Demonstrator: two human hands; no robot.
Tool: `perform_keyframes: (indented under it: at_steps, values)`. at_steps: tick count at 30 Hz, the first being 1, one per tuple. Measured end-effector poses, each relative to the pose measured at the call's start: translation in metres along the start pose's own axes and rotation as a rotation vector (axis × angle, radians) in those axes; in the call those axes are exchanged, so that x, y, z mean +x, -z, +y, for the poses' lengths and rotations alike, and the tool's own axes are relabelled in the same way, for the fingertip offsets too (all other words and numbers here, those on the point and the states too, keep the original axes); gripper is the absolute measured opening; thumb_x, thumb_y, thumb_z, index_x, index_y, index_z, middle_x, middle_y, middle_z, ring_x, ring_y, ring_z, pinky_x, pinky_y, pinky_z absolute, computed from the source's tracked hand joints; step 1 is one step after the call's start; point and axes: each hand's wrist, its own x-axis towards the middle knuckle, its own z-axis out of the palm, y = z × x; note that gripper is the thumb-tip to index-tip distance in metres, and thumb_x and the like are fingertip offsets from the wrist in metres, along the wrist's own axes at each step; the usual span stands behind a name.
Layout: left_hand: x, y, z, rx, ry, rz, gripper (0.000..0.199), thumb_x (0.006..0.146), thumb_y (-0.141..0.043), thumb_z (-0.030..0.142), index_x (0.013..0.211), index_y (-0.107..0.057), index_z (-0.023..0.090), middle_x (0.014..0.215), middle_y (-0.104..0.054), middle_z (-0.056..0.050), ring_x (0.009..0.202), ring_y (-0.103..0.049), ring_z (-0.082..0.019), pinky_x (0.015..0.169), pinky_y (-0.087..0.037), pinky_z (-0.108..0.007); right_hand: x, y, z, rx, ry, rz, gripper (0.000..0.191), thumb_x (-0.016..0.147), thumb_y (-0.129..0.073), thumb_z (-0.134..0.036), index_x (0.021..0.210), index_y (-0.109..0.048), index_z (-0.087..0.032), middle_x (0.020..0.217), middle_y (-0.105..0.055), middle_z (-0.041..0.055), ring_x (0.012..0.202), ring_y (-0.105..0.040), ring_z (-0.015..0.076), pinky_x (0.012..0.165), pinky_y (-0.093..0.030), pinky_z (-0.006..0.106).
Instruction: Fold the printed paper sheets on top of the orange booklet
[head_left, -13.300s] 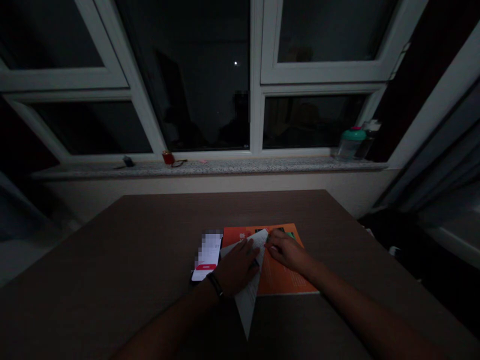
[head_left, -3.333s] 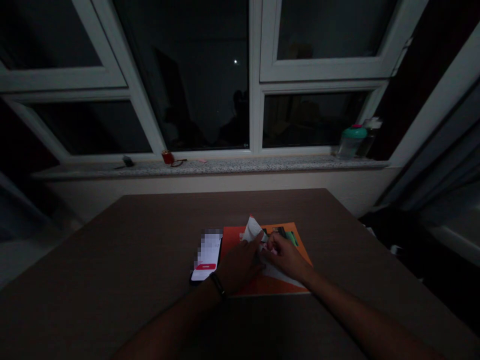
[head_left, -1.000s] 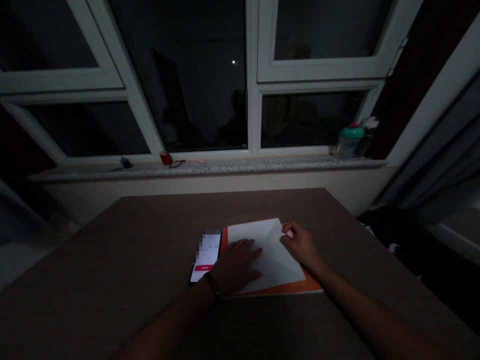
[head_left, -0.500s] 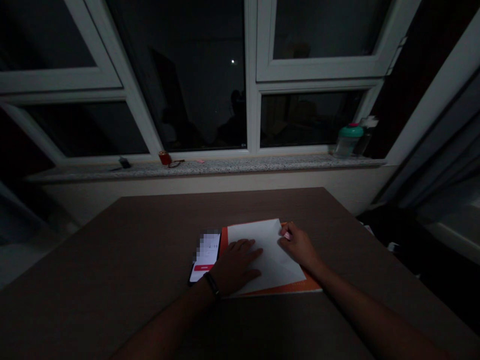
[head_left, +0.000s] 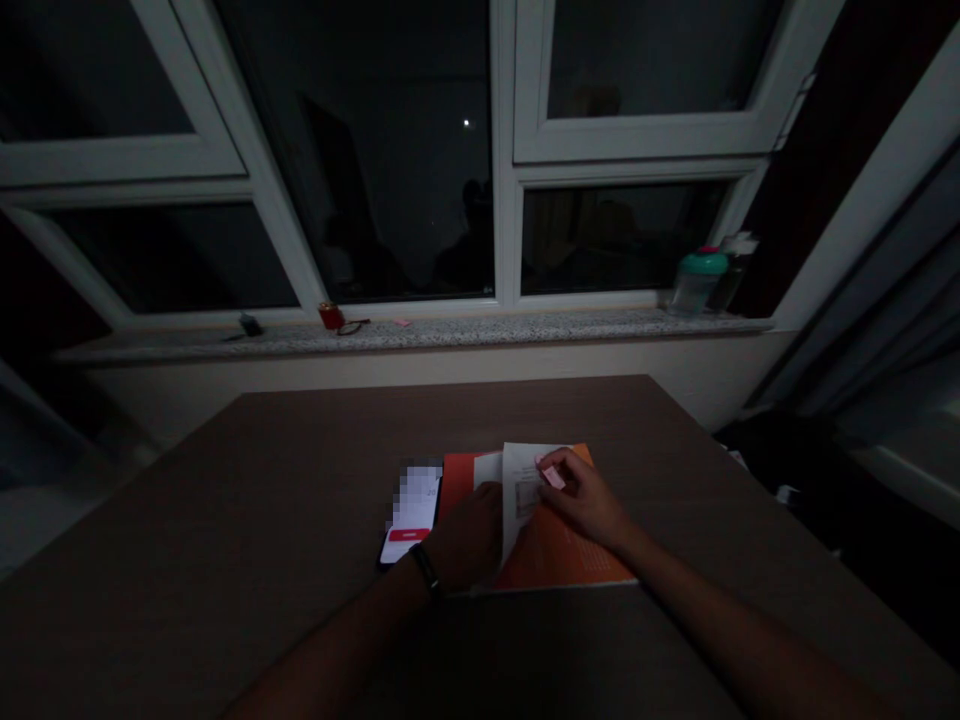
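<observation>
A white sheet of paper (head_left: 517,485) lies over an orange-red booklet (head_left: 577,545), its right part folded up and over to the left so that a printed side shows. My left hand (head_left: 466,535) rests on the sheet's left part, open; the raised flap hides most of its fingertips. My right hand (head_left: 589,500) is closed in a pinch around a small pink piece (head_left: 553,477) with faint marks, at the flap's right edge. Whether these fingers also grip the paper I cannot tell. A phone (head_left: 409,515) with a lit screen lies just left of the booklet.
The brown table (head_left: 315,450) ends before a speckled window sill (head_left: 480,330). On the sill stand a teal-lidded bottle (head_left: 697,280), a clear bottle (head_left: 731,275), a red jar (head_left: 330,316), a small dark bottle (head_left: 250,324) and a pink scrap (head_left: 403,322).
The sheet lay flat on the booklet; its right side is now turned up and leftward over my left fingers. My right hand has shifted slightly left with the pink piece, baring more orange cover.
</observation>
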Motion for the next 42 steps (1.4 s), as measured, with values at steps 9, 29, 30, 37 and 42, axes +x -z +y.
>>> perform_keyframes:
  at_steps: [9,29,30,37,42]
  values:
    - [-0.006,-0.014,-0.003,0.065,0.08,-0.011,0.053,0.087,-0.066,0.041,0.137,-0.048,0.031,0.135,-0.044,-0.01,0.128,-0.039,-0.032,0.104,-0.039,-0.049,0.005,0.003,0.017,0.0,-0.126,0.349,0.019,0.085,-0.056,-0.038,0.092,-0.056,-0.021,0.1,-0.066,0.0073,0.088,-0.061,0.0231,0.078,-0.046,0.033]
    - [-0.006,-0.012,0.0,0.063,0.114,-0.069,0.06,0.09,-0.056,0.056,0.142,-0.042,0.031,0.151,-0.037,-0.01,0.138,-0.032,-0.035,0.11,-0.027,-0.059,0.001,-0.011,0.006,0.019,-0.048,0.171,0.029,0.083,-0.061,-0.04,0.106,-0.057,-0.022,0.096,-0.064,0.0051,0.085,-0.061,0.0209,0.072,-0.048,0.03]
    - [-0.006,-0.01,0.001,0.042,0.106,-0.054,0.056,0.091,-0.056,0.052,0.142,-0.043,0.03,0.148,-0.039,-0.01,0.136,-0.035,-0.033,0.11,-0.029,-0.055,0.0,-0.012,0.005,0.008,-0.049,0.163,0.029,0.085,-0.059,-0.041,0.106,-0.057,-0.022,0.096,-0.064,0.0049,0.085,-0.061,0.0209,0.072,-0.049,0.031]
    - [-0.005,-0.009,-0.004,-0.222,0.227,0.051,0.065,0.096,-0.049,0.032,0.151,-0.017,0.021,0.142,-0.046,-0.011,0.127,-0.047,-0.024,0.107,-0.04,-0.041,-0.004,-0.013,-0.01,-0.013,-0.021,0.106,0.021,0.087,-0.056,-0.036,0.104,-0.057,-0.023,0.108,-0.064,0.0064,0.099,-0.061,0.0223,0.084,-0.049,0.034]
    - [-0.005,-0.012,-0.005,-0.281,0.284,0.084,0.086,0.091,-0.058,0.035,0.153,0.0,0.022,0.143,-0.046,-0.012,0.126,-0.048,-0.025,0.105,-0.041,-0.04,-0.004,-0.012,-0.014,-0.095,0.021,0.059,0.022,0.084,-0.056,-0.027,0.106,-0.056,-0.024,0.109,-0.062,0.0057,0.099,-0.06,0.0215,0.087,-0.047,0.035]
